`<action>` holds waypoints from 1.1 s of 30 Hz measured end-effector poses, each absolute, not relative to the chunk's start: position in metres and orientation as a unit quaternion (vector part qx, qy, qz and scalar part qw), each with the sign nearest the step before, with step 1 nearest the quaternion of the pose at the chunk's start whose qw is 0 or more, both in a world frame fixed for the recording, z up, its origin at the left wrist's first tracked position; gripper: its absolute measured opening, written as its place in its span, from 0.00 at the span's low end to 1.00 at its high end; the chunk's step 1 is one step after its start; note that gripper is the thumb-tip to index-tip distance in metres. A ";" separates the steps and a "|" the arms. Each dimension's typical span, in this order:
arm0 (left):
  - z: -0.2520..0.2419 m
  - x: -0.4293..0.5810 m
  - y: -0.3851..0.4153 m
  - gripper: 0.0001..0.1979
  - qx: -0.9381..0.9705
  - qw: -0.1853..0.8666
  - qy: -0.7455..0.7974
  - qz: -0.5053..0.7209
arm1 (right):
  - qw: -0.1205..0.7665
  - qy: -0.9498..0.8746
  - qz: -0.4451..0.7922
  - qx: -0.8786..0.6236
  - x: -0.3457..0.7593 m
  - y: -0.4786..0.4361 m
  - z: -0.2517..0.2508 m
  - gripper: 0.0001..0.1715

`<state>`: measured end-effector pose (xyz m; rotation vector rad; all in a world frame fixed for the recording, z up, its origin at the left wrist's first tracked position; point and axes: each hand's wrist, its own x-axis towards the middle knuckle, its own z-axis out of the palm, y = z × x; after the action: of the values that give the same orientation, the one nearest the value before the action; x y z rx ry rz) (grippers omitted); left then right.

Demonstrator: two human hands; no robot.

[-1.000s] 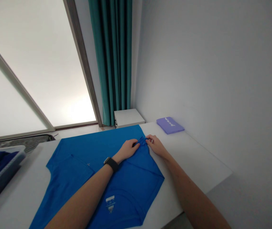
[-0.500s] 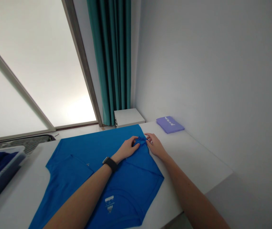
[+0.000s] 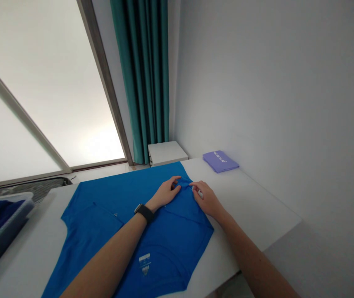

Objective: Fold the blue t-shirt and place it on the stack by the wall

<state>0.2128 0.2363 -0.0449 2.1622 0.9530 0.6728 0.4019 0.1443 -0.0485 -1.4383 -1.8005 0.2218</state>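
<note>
A blue T-shirt lies spread on the white table, its neckline and white printed label towards me. My left hand, with a dark watch on the wrist, rests on the shirt near its right edge. Its thumb and index finger are curved around a bit of the fabric. Close by on the right, my right hand pinches the shirt's edge between thumb and fingertips. A short stretch of cloth runs raised between both hands. My left forearm covers part of the shirt.
A folded purple cloth with white lettering lies by the wall at the table's far right. A clear plastic bin holding dark blue clothing stands at the left. Behind the table are a white cabinet and a green curtain.
My right hand has shifted slightly right and nearer to me, its fingers now more curled. The bunched fabric between the hands looks smoother. My left hand has hardly moved.
</note>
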 end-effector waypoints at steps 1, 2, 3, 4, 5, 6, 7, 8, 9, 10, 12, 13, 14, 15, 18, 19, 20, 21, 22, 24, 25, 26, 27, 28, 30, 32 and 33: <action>-0.045 0.213 0.236 0.22 0.829 0.335 0.366 0.259 | 0.395 -0.717 0.083 -0.568 0.401 0.138 -0.048 0.16; -0.045 0.213 0.236 0.21 0.829 0.334 0.366 0.260 | 0.388 -0.721 0.078 -0.569 0.401 0.130 -0.047 0.15; -0.045 0.213 0.236 0.21 0.829 0.334 0.366 0.261 | 0.380 -0.724 0.074 -0.571 0.401 0.122 -0.047 0.15; -0.046 0.213 0.237 0.21 0.829 0.334 0.365 0.262 | 0.370 -0.727 0.069 -0.574 0.401 0.113 -0.048 0.15; -0.046 0.213 0.237 0.20 0.829 0.333 0.363 0.263 | 0.359 -0.729 0.062 -0.580 0.401 0.104 -0.049 0.14; -0.047 0.212 0.238 0.20 0.830 0.332 0.362 0.264 | 0.345 -0.729 0.052 -0.589 0.401 0.094 -0.051 0.14; -0.048 0.212 0.238 0.20 0.830 0.331 0.361 0.266 | 0.329 -0.726 0.040 -0.602 0.401 0.085 -0.052 0.12; -0.049 0.212 0.239 0.20 0.830 0.330 0.361 0.267 | 0.315 -0.720 0.025 -0.617 0.401 0.076 -0.054 0.11; -0.050 0.212 0.240 0.20 0.831 0.330 0.360 0.268 | 0.302 -0.714 0.012 -0.632 0.401 0.068 -0.056 0.09; -0.051 0.212 0.240 0.20 0.831 0.330 0.360 0.267 | 0.290 -0.708 0.001 -0.644 0.400 0.060 -0.058 0.09; -0.052 0.213 0.241 0.20 0.831 0.331 0.360 0.264 | 0.271 -0.701 -0.015 -0.659 0.399 0.050 -0.061 0.11; -0.052 0.213 0.241 0.20 0.832 0.332 0.359 0.263 | 0.263 -0.702 -0.020 -0.661 0.399 0.048 -0.062 0.12; -0.051 0.213 0.241 0.21 0.832 0.332 0.359 0.261 | 0.257 -0.705 -0.023 -0.661 0.398 0.046 -0.063 0.12; -0.050 0.212 0.241 0.21 0.833 0.333 0.357 0.259 | 0.253 -0.708 -0.025 -0.659 0.398 0.046 -0.064 0.12; -0.047 0.211 0.238 0.21 0.835 0.336 0.354 0.255 | 0.247 -0.714 -0.024 -0.655 0.397 0.047 -0.064 0.12; -0.046 0.211 0.237 0.21 0.834 0.338 0.354 0.255 | 0.246 -0.714 -0.024 -0.655 0.397 0.048 -0.065 0.12; -0.046 0.211 0.237 0.21 0.833 0.339 0.355 0.255 | 0.246 -0.713 -0.025 -0.656 0.397 0.049 -0.065 0.13; -0.046 0.210 0.236 0.21 0.832 0.340 0.357 0.255 | 0.245 -0.713 -0.024 -0.656 0.397 0.049 -0.065 0.13; -0.046 0.211 0.236 0.21 0.830 0.341 0.360 0.255 | 0.245 -0.714 -0.024 -0.656 0.397 0.049 -0.064 0.13; -0.045 0.213 0.237 0.22 0.827 0.339 0.371 0.252 | 0.245 -0.716 -0.021 -0.654 0.396 0.049 -0.064 0.12; -0.045 0.214 0.238 0.22 0.828 0.333 0.382 0.242 | 0.245 -0.716 -0.021 -0.653 0.396 0.048 -0.064 0.12; -0.044 0.217 0.240 0.23 0.830 0.324 0.395 0.227 | 0.245 -0.717 -0.022 -0.652 0.396 0.048 -0.064 0.12; -0.042 0.220 0.243 0.23 0.832 0.312 0.408 0.207 | 0.245 -0.718 -0.026 -0.651 0.396 0.048 -0.063 0.12; -0.040 0.225 0.245 0.24 0.836 0.301 0.420 0.186 | 0.244 -0.719 -0.030 -0.650 0.395 0.047 -0.063 0.11; -0.035 0.235 0.252 0.25 0.842 0.281 0.436 0.147 | 0.240 -0.721 -0.038 -0.649 0.395 0.047 -0.062 0.10; -0.031 0.246 0.257 0.25 0.846 0.267 0.444 0.125 | 0.236 -0.722 -0.042 -0.648 0.394 0.046 -0.060 0.09; -0.029 0.251 0.260 0.23 0.849 0.258 0.447 0.115 | 0.236 -0.722 -0.043 -0.649 0.393 0.046 -0.060 0.09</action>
<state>0.2507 0.2598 -0.0293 2.3014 1.2123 0.3124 0.3935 0.0456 -0.0596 -1.7789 -1.9814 -0.1173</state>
